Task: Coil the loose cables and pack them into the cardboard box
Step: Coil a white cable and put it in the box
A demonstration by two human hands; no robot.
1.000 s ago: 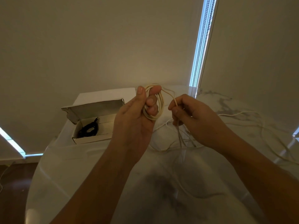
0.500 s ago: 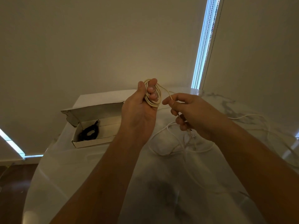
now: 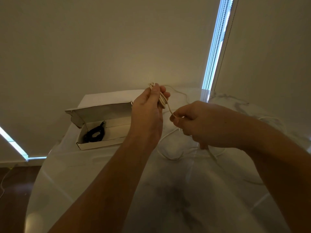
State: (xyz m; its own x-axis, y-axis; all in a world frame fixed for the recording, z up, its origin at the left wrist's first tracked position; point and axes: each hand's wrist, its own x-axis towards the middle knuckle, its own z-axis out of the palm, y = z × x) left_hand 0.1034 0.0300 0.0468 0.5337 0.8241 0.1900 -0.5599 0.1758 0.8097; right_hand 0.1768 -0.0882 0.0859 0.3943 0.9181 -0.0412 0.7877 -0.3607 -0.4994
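Fingers (image 3: 165, 95) of our left hand (image 3: 148, 111) gripped the coiled white cable (image 3: 162, 100); our right hand (image 3: 198, 123) pinched its loose strand above the table (image 3: 101, 165).

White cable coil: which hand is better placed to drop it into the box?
Left. The left hand grips the white cable coil beside the open cardboard box; the right hand pinches its tail.

The cable (image 3: 162, 100) wound round my left hand (image 3: 148, 105) is cream-white. The cardboard box (image 3: 101, 132) left of centre is whitish, grey inside its lid, and holds a black coil (image 3: 94, 134). My table (image 3: 84, 174) is white, grey-veined marble.
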